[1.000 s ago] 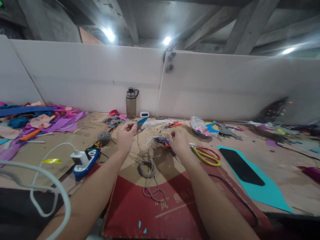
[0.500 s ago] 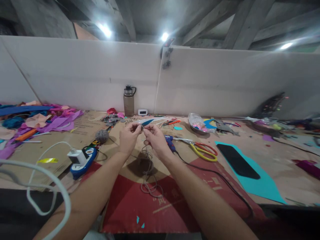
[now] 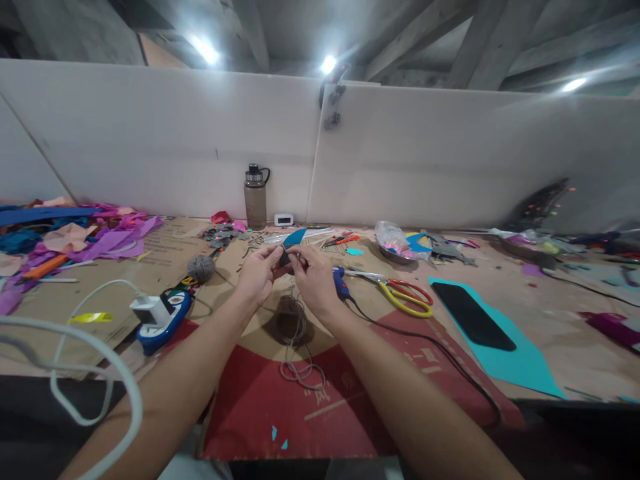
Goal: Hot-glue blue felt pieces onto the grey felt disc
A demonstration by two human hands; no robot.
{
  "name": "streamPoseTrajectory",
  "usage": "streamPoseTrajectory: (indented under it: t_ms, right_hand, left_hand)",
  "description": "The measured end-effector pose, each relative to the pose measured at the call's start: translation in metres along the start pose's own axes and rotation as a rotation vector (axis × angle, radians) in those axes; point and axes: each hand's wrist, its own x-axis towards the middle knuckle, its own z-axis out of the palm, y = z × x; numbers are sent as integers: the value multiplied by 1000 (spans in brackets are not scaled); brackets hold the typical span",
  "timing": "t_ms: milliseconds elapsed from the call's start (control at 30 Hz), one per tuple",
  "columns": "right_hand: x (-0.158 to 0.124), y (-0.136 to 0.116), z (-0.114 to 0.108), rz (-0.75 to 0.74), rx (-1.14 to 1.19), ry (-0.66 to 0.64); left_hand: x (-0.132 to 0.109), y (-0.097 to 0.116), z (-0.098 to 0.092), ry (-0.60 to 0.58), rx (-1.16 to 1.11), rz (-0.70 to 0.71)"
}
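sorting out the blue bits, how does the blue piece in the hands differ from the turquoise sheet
The blue piece is darker; the turquoise sheet is brighter.
What shows of the blue piece is small; the turquoise sheet is far larger.
The blue piece is held up at the fingers of the left hand; the turquoise sheet lies under a black slab.
Both have a curved edge.
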Motion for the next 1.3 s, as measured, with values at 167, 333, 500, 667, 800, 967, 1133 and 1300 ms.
streamPoseTrajectory:
  t_ms: [167,333,500,667,800,967,1133,1300]
  right_hand:
    - [-1,2,-3,-22,-59,9]
    - [-2,3,-3,-56,-84,46]
    - [-4,1,-1,-81,-116,41]
    - [-6,3,-1,-102,-168,19]
    - [-5,7,-3,-116,-206,7]
    - [-6,9,-6,-130,-231,11]
    - [-5,8,-7,-138,-191,11]
    - [-3,5,-10,-84,-91,79]
  left_hand:
    - [-1,-1,2,10,61,34]
    - [-5,-3,4,45,253,217]
    - [-8,-1,7,36,284,250]
    - [-8,0,7,17,170,202]
    - [-8,3,8,0,94,118]
    - [-12,8,12,-21,51,60]
    - [-11,7,12,17,50,61]
    - [-8,4,10,18,30,62]
